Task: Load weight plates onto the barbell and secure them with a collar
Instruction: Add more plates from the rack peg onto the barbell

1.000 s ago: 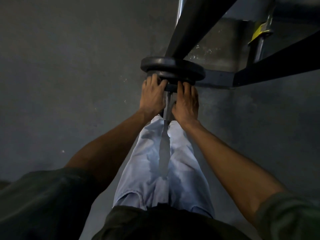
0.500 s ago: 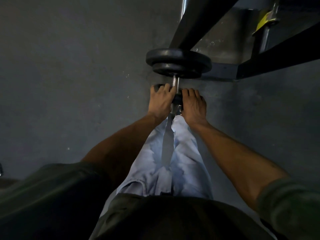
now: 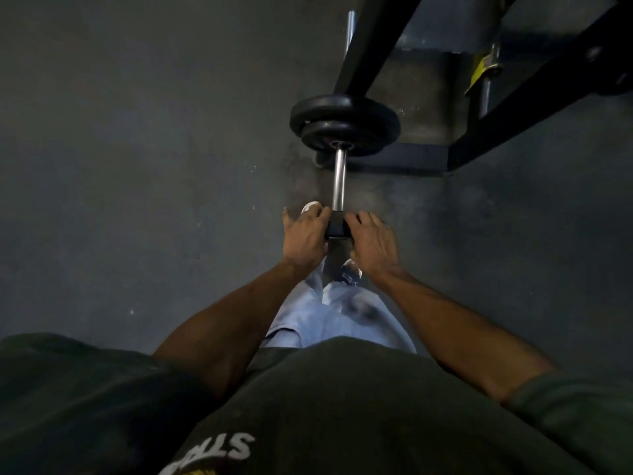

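Two black weight plates (image 3: 344, 126) sit stacked on the barbell's chrome sleeve (image 3: 339, 180), which points toward me. At the near end of the sleeve is a black collar (image 3: 337, 228), well apart from the plates. My left hand (image 3: 303, 238) grips the collar's left side and my right hand (image 3: 373, 243) grips its right side, fingers curled over it. Most of the collar is hidden by my fingers.
A black rack beam (image 3: 373, 39) crosses above the plates, and a second one (image 3: 548, 87) runs at the right with a yellow-tagged post (image 3: 483, 63) behind it. Dark floor (image 3: 137, 166) lies to the left. My shoes (image 3: 310, 207) stand under the sleeve end.
Both hands have slid with the collar along the sleeve, away from the plates and toward me, baring a long stretch of chrome.
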